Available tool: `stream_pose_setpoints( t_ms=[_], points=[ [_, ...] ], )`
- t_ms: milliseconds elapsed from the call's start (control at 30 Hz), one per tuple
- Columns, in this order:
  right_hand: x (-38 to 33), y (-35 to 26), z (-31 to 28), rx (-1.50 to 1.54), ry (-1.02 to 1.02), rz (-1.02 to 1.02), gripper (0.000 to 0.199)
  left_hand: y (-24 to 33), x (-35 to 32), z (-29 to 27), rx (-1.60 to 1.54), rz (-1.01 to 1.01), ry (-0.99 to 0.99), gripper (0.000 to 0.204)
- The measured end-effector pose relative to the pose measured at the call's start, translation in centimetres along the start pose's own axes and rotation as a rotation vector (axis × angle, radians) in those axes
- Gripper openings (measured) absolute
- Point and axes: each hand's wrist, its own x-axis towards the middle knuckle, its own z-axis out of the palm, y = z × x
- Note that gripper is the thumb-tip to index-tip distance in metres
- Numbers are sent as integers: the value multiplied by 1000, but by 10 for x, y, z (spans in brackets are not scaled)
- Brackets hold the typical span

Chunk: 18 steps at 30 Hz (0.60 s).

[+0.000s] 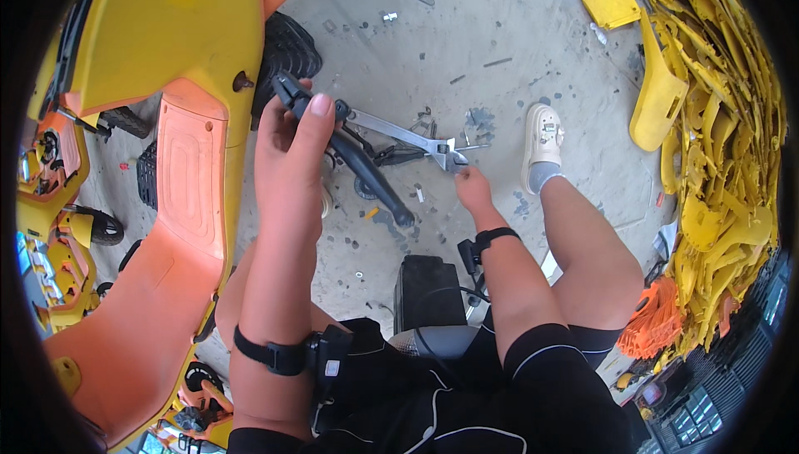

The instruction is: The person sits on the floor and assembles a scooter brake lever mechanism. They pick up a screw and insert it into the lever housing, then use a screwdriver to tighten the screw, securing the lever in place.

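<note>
My left hand (pixel 291 142) was clamped on the black metal bracket (pixel 358 154) while my right hand's (pixel 473 189) fingers pinched the silver adjustable wrench (pixel 408 136), which I judged must next turn its fastener.

Left hand (pixel 291 142) gripping black bracket (pixel 366 167), right hand (pixel 473 188) at adjustable wrench (pixel 408 135), orange-yellow scooter (pixel 179 163) beside

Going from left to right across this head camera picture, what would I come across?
Orange and yellow scooter body → left hand gripping a black part → adjustable wrench → right hand at the wrench's jaw end → cream shoe → pile of yellow plastic panels.
</note>
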Motion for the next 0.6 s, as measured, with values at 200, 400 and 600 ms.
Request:
stream_pose_setpoints(
  t_ms=[200, 400, 600],
  points=[
    [4, -41, 25, -149, 194, -41, 66, -15, -14, 1, 216, -103, -61, 62],
    [36, -50, 52, -346, 305, -187, 59, -23, -11, 7, 260, -233, -40, 65],
    [59, -45, 58, -519, 182, -236, 43, -31, -6, 13, 193, -245, -3, 65]
  ],
)
